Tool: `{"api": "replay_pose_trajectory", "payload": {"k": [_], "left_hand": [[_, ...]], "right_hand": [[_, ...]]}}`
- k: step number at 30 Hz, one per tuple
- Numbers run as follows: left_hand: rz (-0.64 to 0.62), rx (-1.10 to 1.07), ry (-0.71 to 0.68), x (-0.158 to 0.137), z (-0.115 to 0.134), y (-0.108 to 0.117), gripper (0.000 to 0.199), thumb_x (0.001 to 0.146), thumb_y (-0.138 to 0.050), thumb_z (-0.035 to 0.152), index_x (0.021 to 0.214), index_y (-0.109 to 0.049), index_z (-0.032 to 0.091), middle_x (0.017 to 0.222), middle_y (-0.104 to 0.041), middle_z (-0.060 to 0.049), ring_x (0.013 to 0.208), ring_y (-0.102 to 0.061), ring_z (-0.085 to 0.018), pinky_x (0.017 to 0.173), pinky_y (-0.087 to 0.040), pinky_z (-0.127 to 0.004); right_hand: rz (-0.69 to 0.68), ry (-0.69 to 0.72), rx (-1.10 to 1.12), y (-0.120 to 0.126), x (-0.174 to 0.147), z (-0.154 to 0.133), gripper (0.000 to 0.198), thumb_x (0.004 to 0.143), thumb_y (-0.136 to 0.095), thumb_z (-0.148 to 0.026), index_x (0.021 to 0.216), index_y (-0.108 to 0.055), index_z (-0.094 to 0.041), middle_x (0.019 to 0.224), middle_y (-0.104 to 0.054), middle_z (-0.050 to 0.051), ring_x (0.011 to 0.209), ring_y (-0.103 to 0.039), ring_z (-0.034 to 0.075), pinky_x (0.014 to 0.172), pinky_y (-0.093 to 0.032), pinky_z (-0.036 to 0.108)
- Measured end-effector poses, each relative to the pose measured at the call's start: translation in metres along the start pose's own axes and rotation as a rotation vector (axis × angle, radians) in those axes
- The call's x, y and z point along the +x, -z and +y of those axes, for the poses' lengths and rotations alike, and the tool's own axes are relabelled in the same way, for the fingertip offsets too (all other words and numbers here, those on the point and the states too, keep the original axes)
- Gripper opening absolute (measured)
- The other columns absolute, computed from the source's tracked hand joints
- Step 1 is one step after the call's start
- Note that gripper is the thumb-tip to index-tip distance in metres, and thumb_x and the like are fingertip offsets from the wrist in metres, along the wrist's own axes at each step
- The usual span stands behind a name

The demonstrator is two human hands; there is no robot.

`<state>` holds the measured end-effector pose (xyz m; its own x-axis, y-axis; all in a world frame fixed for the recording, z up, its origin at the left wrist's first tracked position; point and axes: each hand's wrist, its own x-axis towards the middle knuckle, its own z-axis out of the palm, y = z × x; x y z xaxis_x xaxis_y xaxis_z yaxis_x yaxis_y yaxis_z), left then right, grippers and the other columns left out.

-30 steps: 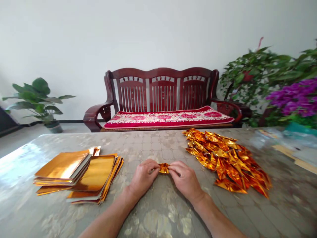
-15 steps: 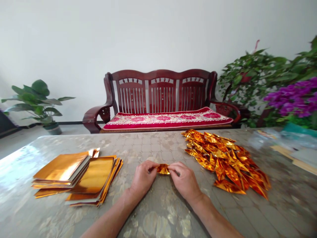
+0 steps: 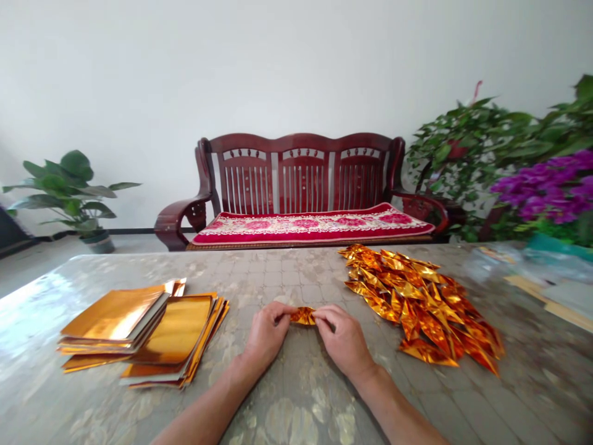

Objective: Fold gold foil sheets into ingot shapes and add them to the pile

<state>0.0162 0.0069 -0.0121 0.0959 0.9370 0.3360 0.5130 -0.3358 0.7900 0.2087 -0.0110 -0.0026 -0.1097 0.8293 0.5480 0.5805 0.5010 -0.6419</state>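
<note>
Between my hands is a small folded gold foil paper (image 3: 303, 316), boat-like in shape and creased. My left hand (image 3: 269, 326) pinches its left end between thumb and fingers. The right end is pinched by my right hand (image 3: 341, 334). Both hands are closed, low over the middle of the table, and my fingertips hide the paper's two ends. To the left lie stacks of flat gold foil sheets (image 3: 178, 327), with grey edges showing among them. A heap of folded gold foil pieces (image 3: 417, 303) spreads over the table to the right.
The patterned table (image 3: 278, 408) has clear plastic bags (image 3: 491, 262) and flat pale boards (image 3: 567, 296) at its right side. Beyond it stands a dark red wooden bench (image 3: 303, 179) with a red floral cover. Potted plants (image 3: 76, 191) and purple flowers (image 3: 549, 185) flank it.
Both hands keep their pinch on the folded foil paper, which has shifted very slightly left. The camera view has tilted a little; the stacks and heap look the same.
</note>
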Motion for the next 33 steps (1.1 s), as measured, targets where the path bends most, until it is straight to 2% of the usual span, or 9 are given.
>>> {"api": "replay_pose_trajectory", "payload": {"k": [3,6,10,13,16,19,22,26,33], "left_hand": [[-0.002,-0.027,-0.051,-0.001,0.001,0.001,0.027,0.082,-0.050,0.013,0.091,-0.075,0.020,0.090,-0.075,-0.003,0.086,-0.069,-0.018,0.082,-0.053,-0.030],[-0.003,-0.049,-0.071,-0.002,0.005,0.003,0.033,0.078,-0.045,0.008,0.091,-0.073,0.019,0.091,-0.075,-0.003,0.088,-0.068,-0.018,0.083,-0.052,-0.030],[-0.006,-0.092,-0.052,-0.003,0.007,0.007,0.043,0.067,-0.041,0.001,0.092,-0.072,0.019,0.089,-0.074,-0.002,0.087,-0.067,-0.017,0.083,-0.052,-0.030],[-0.006,-0.137,-0.003,-0.003,0.002,0.005,0.046,0.064,-0.042,0.000,0.092,-0.073,0.019,0.081,-0.073,-0.001,0.080,-0.067,-0.016,0.080,-0.052,-0.029],[-0.009,-0.232,0.076,-0.001,-0.005,0.001,0.045,0.069,-0.042,0.003,0.097,-0.073,0.018,0.075,-0.072,0.000,0.071,-0.066,-0.015,0.070,-0.053,-0.027],[-0.021,-0.319,0.108,0.000,-0.008,-0.002,0.034,0.078,-0.048,0.013,0.100,-0.073,0.018,0.085,-0.075,-0.003,0.077,-0.068,-0.017,0.068,-0.054,-0.026],[-0.051,-0.349,0.114,0.002,-0.009,-0.002,0.025,0.080,-0.056,0.023,0.097,-0.074,0.018,0.091,-0.076,-0.004,0.078,-0.068,-0.017,0.070,-0.054,-0.027],[-0.058,-0.291,0.107,0.003,-0.009,0.003,0.022,0.080,-0.059,0.025,0.094,-0.075,0.019,0.084,-0.076,-0.002,0.075,-0.068,-0.017,0.070,-0.053,-0.026],[-0.039,-0.097,0.019,0.002,-0.005,0.011,0.015,0.081,-0.060,0.021,0.082,-0.075,0.021,0.079,-0.075,0.000,0.075,-0.067,-0.017,0.074,-0.051,-0.025]], "right_hand": [[-0.005,0.027,0.005,0.002,-0.001,-0.002,0.028,0.087,-0.049,-0.012,0.095,-0.075,-0.021,0.097,-0.074,0.006,0.091,-0.069,0.019,0.085,-0.055,0.031],[-0.001,0.048,0.006,0.003,-0.002,-0.003,0.034,0.083,-0.046,-0.008,0.096,-0.074,-0.022,0.100,-0.074,0.006,0.094,-0.069,0.019,0.088,-0.055,0.032],[0.013,0.063,-0.003,0.002,-0.003,0.000,0.044,0.073,-0.043,-0.001,0.097,-0.074,-0.021,0.100,-0.074,0.006,0.095,-0.069,0.019,0.089,-0.055,0.033],[0.028,0.061,-0.004,0.000,-0.003,0.002,0.045,0.073,-0.041,-0.001,0.095,-0.074,-0.021,0.098,-0.074,0.005,0.093,-0.070,0.019,0.087,-0.056,0.032],[0.030,0.030,0.000,0.000,-0.002,0.004,0.039,0.079,-0.043,-0.005,0.093,-0.075,-0.021,0.095,-0.075,0.006,0.090,-0.070,0.019,0.084,-0.056,0.032],[0.026,-0.007,0.012,0.000,-0.001,0.005,0.036,0.082,-0.044,-0.008,0.092,-0.075,-0.022,0.094,-0.075,0.005,0.090,-0.071,0.019,0.083,-0.056,0.033],[0.023,-0.023,0.037,0.000,-0.001,0.006,0.035,0.082,-0.045,-0.009,0.093,-0.075,-0.023,0.096,-0.076,0.005,0.091,-0.071,0.019,0.084,-0.056,0.033],[0.020,-0.029,0.081,0.000,-0.001,0.007,0.031,0.083,-0.049,-0.011,0.094,-0.076,-0.023,0.097,-0.076,0.005,0.092,-0.071,0.020,0.085,-0.056,0.034],[0.057,-0.037,0.080,0.004,0.002,0.010,0.026,0.083,-0.054,-0.015,0.088,-0.077,-0.024,0.091,-0.073,0.005,0.087,-0.069,0.019,0.082,-0.055,0.031]]}}
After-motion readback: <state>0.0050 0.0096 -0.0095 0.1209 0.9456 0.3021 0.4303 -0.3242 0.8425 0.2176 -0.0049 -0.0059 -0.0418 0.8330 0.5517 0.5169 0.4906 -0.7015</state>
